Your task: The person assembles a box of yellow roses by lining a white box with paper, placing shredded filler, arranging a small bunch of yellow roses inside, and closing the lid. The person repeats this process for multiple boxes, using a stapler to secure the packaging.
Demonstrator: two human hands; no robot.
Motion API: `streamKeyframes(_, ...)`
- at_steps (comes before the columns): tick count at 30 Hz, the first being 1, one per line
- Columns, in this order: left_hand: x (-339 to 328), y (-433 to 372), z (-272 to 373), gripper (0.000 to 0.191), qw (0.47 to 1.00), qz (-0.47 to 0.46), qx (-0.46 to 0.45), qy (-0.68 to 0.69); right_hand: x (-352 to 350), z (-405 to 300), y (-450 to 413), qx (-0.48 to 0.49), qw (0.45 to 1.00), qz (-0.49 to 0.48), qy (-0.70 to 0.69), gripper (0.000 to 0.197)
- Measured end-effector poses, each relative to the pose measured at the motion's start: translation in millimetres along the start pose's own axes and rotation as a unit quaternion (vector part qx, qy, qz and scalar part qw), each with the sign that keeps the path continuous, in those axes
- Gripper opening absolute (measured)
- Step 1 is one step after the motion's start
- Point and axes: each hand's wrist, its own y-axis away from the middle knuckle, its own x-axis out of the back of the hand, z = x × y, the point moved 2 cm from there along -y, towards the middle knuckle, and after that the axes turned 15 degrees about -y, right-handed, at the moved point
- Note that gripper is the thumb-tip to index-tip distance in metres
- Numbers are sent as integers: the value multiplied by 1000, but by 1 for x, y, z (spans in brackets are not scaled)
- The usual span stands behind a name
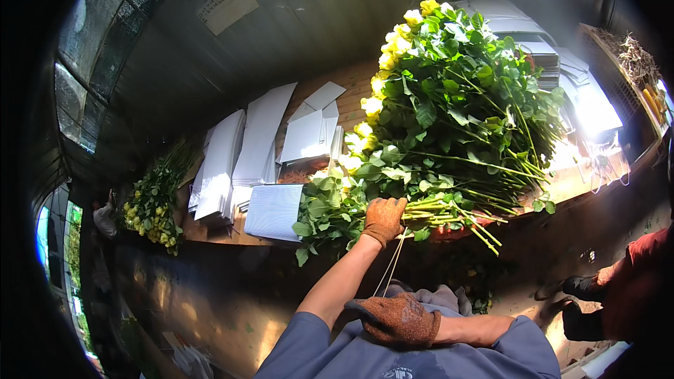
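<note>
My left hand (386,221), in a brown work glove, grips a bunch of rose stems (429,212) at the table's front edge. The bunch's leaves (329,210) spread to the left, against a white corrugated cardboard piece (274,213); whether it wraps the flower heads is hard to tell. A thin, pale looped string or elastic band (394,263) stretches taut from the stems down towards my body. At its lower end is my right hand (395,321), gloved and closed on it before my chest. Behind the bunch lies a large pile of yellow roses (453,95), heads left, cut stems right.
White cardboard stacks (221,168) stand left on the wooden table (358,84); more sheets (590,95) lie right. Further left are more yellow roses (155,216) and a person (105,218). Another person in red (640,284) stands close right. A crate (626,84) is at far right.
</note>
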Motion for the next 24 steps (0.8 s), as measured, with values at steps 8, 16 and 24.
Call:
streamKeyframes(8, 78, -2, -14, 57, 994, 76, -51, 62, 238, 199, -61, -122, 988, 74, 53, 30)
streamKeyframes(16, 29, -1, -20, 56, 1000, 14, 10, 24, 29, 150, 9, -239, 744, 456, -426, 31)
streamKeyframes(24, 9, -7, -14, 57, 999, -18, 27, -14, 89, 108, 4, -168, 702, 481, -496, 31)
